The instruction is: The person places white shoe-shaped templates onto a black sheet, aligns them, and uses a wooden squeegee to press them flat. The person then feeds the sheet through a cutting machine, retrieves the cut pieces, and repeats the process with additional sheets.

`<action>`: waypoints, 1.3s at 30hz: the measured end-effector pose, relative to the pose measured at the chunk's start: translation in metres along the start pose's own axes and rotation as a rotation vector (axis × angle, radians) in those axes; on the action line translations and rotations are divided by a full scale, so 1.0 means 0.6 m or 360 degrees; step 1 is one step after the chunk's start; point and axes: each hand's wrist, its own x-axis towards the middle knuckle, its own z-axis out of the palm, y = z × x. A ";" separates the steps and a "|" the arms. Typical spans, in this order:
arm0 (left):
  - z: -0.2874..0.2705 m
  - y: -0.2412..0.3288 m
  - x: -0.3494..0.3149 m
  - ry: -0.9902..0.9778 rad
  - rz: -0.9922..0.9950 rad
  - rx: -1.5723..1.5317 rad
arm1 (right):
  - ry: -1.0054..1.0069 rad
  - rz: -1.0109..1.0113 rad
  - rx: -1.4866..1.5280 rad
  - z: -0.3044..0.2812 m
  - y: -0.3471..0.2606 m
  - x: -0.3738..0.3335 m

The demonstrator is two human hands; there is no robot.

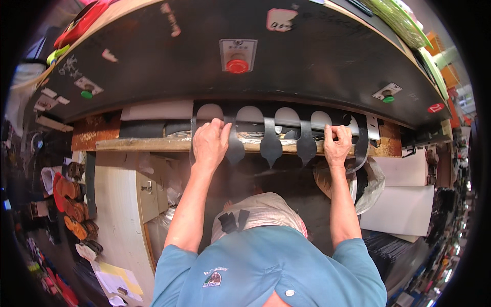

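Black cut-out sheet (269, 134): long axis left-right, pointed tabs (307, 147) toward person (255, 256).

From the wearer's head, a wide fisheye looks down over the blue shirt (250, 261) at the left hand (210, 144) and right hand (337, 147), fairly near, a black panel (312, 66) curving across the top.

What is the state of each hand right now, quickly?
Left hand: closed, holding the black sheet toward its left end.
Right hand: closed, holding the black sheet toward its right end.
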 end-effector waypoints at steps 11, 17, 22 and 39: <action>-0.026 0.010 -0.067 -0.0073 -0.0059 -0.0059 | -0.0288 0.0382 0.0805 0.020 -0.158 0.015; -0.151 0.044 -0.137 -0.0714 -0.0330 -0.0371 | -0.0883 0.0031 0.0841 0.119 -0.331 -0.013; -0.205 0.009 -0.121 -0.0060 -0.0285 -0.0481 | -0.1012 -0.0136 0.0317 0.177 -0.443 -0.057; -0.232 0.085 -0.237 -0.0397 -0.0090 -0.0434 | -0.1067 0.1123 0.2004 -0.039 -0.391 -0.139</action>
